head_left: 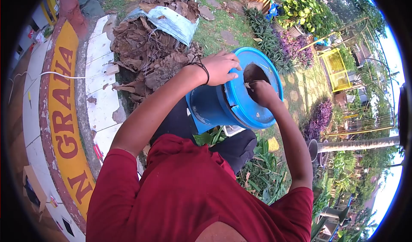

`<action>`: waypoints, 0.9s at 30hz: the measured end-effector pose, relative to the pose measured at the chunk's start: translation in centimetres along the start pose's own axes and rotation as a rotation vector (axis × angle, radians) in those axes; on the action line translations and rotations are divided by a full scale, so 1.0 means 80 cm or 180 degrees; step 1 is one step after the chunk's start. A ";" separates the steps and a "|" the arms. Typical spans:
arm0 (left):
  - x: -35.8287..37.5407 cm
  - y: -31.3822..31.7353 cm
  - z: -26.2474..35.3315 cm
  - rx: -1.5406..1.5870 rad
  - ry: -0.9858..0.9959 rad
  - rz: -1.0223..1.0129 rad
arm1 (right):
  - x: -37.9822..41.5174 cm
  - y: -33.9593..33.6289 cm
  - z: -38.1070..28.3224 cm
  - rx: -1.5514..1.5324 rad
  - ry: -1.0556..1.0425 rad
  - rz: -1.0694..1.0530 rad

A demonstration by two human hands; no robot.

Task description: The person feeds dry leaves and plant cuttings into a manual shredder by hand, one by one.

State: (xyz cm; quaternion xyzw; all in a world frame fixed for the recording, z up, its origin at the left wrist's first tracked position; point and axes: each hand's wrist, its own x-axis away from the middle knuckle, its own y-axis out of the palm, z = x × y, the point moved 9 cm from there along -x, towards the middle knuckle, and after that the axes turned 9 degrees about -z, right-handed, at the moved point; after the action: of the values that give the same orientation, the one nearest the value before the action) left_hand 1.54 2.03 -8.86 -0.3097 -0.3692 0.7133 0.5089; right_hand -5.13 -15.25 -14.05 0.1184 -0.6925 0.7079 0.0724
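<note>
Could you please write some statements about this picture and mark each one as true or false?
1. A black band is around the left wrist. True.
2. Both hands are away from the blue bucket. False: the left hand touches its lid, and the right hand is at the opening in the lid.
3. A heap of dry brown leaves lies beside white tiles. True.
4. The person's shirt is green. False: it is dark red.
</note>
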 end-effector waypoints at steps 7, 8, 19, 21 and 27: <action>-0.003 -0.004 -0.003 0.0031 0.0034 -0.0063 | 0.028 -0.151 -0.010 -0.1421 0.0166 0.0678; -0.005 -0.005 0.001 0.0033 0.0061 -0.0067 | 0.029 -0.148 -0.003 -0.1569 0.0350 0.0585; -0.001 0.003 -0.003 0.0008 0.0018 -0.0105 | 0.003 -0.113 -0.027 -0.1562 -0.0362 0.0378; -0.001 0.001 -0.002 0.0008 0.0008 -0.0129 | 0.007 -0.134 -0.022 -0.1260 -0.0118 0.0624; -0.004 0.008 0.002 -0.0103 -0.0140 -0.0020 | -0.013 -0.027 -0.036 -0.0985 -0.0643 0.0054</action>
State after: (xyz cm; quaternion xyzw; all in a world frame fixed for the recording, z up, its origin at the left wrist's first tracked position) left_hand 1.19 1.59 -9.25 -0.3010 -0.3928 0.7122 0.4978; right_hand -3.74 -12.27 -12.28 0.1705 -0.7979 0.5780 0.0139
